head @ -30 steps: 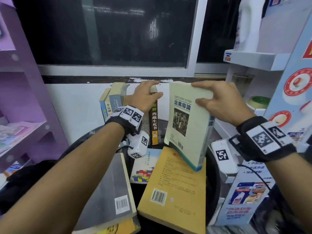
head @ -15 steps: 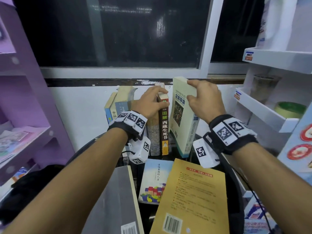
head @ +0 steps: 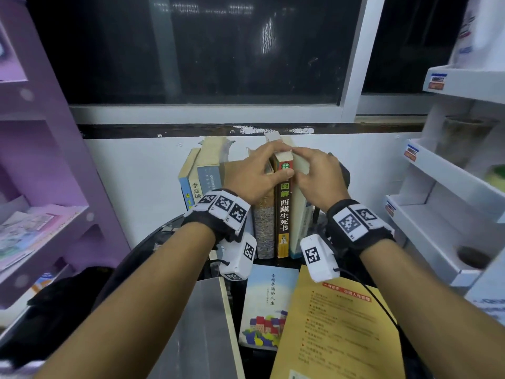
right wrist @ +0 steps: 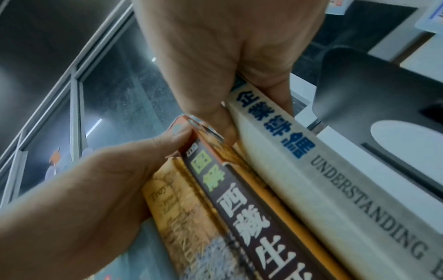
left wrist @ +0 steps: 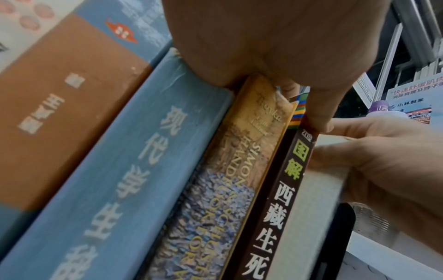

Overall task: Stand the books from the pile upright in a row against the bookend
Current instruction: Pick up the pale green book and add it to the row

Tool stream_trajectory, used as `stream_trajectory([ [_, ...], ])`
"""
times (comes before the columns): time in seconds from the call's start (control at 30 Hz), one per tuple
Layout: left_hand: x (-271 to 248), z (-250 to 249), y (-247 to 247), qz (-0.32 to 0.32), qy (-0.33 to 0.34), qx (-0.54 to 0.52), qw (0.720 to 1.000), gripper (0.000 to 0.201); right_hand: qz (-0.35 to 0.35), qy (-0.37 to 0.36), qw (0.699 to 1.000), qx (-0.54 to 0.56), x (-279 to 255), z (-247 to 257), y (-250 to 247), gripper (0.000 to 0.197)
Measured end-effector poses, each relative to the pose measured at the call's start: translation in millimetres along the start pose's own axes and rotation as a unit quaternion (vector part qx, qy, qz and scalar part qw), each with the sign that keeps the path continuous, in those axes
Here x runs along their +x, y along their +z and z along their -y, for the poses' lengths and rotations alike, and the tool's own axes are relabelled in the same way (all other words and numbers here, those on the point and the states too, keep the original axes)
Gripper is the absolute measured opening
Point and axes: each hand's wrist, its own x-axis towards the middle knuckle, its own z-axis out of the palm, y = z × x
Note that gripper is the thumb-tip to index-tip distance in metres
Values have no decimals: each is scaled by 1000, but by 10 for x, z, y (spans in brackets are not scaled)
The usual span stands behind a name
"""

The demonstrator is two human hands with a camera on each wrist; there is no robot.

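Observation:
Several books stand upright in a row against the white wall. My left hand grips the top of the brown book, thumb on its spine. To its right my right hand holds the top of the white book, which stands at the row's right end, touching the brown one. The white spine faces me. A black bookend stands just right of it, mostly hidden by my hand in the head view. A yellow book, a light blue book and a grey book lie flat in front.
The books rest on a round black table. A purple shelf unit stands close on the left and white shelves on the right. A window sill runs above the row.
My right hand has carried the white book from tilted over the pile to upright at the right end of the row. My left hand stayed on the standing books.

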Motion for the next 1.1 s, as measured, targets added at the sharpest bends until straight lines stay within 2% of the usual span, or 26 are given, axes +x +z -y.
stream_trajectory([
  [0.2, 10, 21, -8, -7, 17, 6, 1000, 44, 8, -13, 1000, 5, 7, 13, -12, 50],
  [0.3, 10, 13, -4, -9, 18, 10, 1000, 43, 50, -20, 998, 16, -12, 4, -98, 53],
  [0.37, 8, 21, -8, -11, 15, 12, 1000, 43, 110, -18, 993, 27, 1, -26, -161, 64],
  [0.43, 6, 18, -10, -11, 12, 3, 1000, 43, 181, -32, 983, -10, 24, -59, -233, 83],
  [0.5, 9, 21, -2, -11, 11, -7, 1000, 43, 221, -57, 972, -56, 31, -96, -273, 98],
  [0.63, 24, 35, 19, -13, 17, -21, 1000, 44, 207, -47, 977, -16, 19, -186, -220, 107],
  [0.7, 30, 46, 21, -19, 21, -20, 999, 46, 196, -33, 980, 16, 5, -195, -187, 105],
  [0.97, 59, 116, 32, -24, 41, 36, 998, 62, 173, -59, 982, 42, 9, -149, -146, 94],
  [1.1, 67, 138, 50, -29, 43, 36, 998, 62, 167, -55, 983, 54, 24, -163, -119, 90],
])
